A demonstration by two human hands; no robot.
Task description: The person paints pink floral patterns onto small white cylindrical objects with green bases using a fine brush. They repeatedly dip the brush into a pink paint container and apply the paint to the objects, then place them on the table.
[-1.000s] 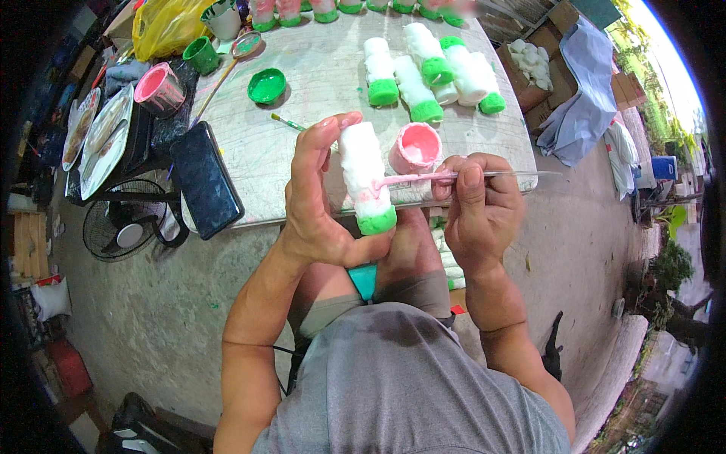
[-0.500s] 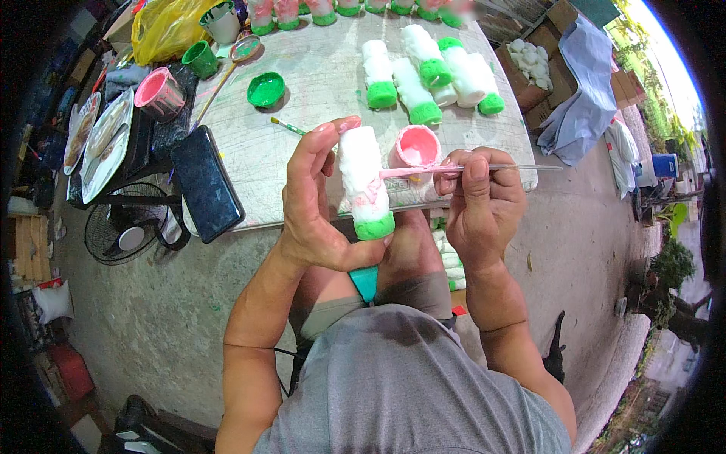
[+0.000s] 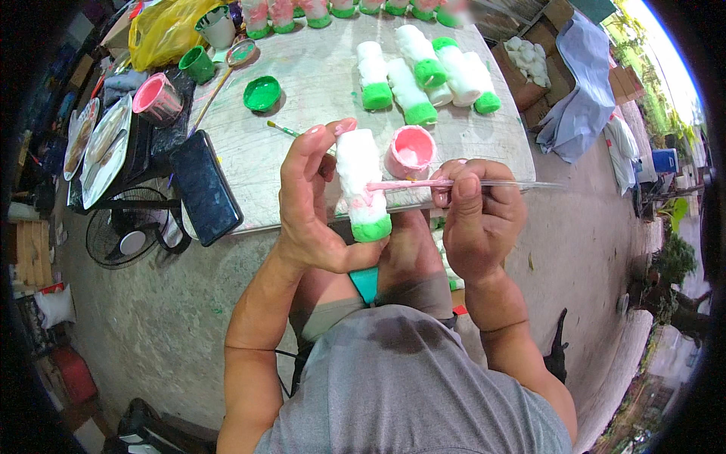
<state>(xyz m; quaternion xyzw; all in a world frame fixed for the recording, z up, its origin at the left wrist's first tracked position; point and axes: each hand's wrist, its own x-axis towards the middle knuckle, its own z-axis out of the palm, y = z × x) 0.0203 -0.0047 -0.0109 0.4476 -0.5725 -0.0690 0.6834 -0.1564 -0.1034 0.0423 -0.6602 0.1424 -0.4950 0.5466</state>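
Note:
My left hand (image 3: 306,200) grips a white, bumpy cylindrical figure (image 3: 357,163) by its two ends, thumb under the green base and fingers at the top. A patch of pink paint shows low on its side, above the green band. In my right hand (image 3: 482,208) is a thin paintbrush (image 3: 408,184), pinched between thumb and fingers. The pink-coated tip touches the figure's right side. Just beyond the brush stands a small cup of pink paint (image 3: 412,150) on the table (image 3: 318,87).
Several white figures with green bases (image 3: 420,72) lie at the right, with pink-painted ones (image 3: 318,11) along the far edge. Left are a green paint lid (image 3: 262,94), a second brush (image 3: 283,129), a phone (image 3: 206,188), a pink bucket (image 3: 157,98) and a fan (image 3: 130,231).
The brush tip has moved slightly down and left across the figure's side, and my right hand has shifted a little with it. My left hand keeps its grip.

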